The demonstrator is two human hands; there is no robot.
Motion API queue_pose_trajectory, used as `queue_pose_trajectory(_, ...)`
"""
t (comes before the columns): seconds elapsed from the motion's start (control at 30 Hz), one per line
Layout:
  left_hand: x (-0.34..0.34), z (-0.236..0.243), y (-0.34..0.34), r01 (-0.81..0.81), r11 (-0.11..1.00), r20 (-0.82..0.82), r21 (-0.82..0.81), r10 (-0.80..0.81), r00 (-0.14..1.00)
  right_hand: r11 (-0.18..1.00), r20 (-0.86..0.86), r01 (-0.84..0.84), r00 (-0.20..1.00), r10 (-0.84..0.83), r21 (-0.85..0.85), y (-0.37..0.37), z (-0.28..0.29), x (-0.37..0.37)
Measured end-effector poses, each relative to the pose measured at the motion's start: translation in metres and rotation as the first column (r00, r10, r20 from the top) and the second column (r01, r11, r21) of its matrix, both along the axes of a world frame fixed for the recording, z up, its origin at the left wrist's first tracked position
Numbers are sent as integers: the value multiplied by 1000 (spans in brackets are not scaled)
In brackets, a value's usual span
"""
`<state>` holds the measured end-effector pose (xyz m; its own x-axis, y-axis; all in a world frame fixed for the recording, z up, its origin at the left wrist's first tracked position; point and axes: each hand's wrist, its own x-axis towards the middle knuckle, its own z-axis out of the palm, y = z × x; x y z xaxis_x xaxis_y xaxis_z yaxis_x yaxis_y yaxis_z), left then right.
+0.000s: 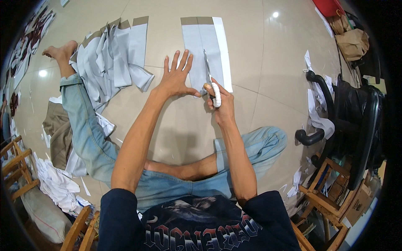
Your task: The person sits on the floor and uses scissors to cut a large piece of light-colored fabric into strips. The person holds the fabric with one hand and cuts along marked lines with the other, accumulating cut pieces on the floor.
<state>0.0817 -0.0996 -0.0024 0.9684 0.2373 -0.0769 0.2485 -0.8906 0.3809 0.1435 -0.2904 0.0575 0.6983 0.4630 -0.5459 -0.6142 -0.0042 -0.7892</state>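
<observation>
On the tiled floor before me lies a light grey fabric panel point(197, 42) with a brown band along its far end and a white strip down its right side. A line runs lengthwise down its middle. My right hand point(222, 102) grips scissors point(208, 69) whose handle is wrapped in white; their blades point away from me over the panel. Spread flat, my left hand point(176, 77) rests at the panel's left edge, fingers apart. Whether the blades have gone into the cloth I cannot tell.
To the left, a heap of grey fabric pieces point(104, 62) with brown ends lies beside my stretched leg. Brown cloth point(58, 129) and white scraps point(54, 175) lie nearer. A black chair point(356, 121), a wooden stool point(324, 201) and a paper bag point(352, 44) stand on the right.
</observation>
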Motion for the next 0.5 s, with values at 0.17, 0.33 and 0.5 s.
queue_pose_trajectory(0.17, 0, 0, -1, 1, 1000, 11, -17, -1, 1000, 1000, 15, -2, 1000, 2, -23, 7, -5, 0)
queue_pose_trajectory(0.33, 0, -1, 0, 1, 1000, 8, -7, 0, 1000, 1000, -12, 5, 1000, -5, -31, 8, -1, 2)
queue_pose_trajectory(0.5, 0, 2, -1, -2, 1000, -14, -4, 2, 1000, 999, -55, 29, 998, -27, 26, 14, 7, 11)
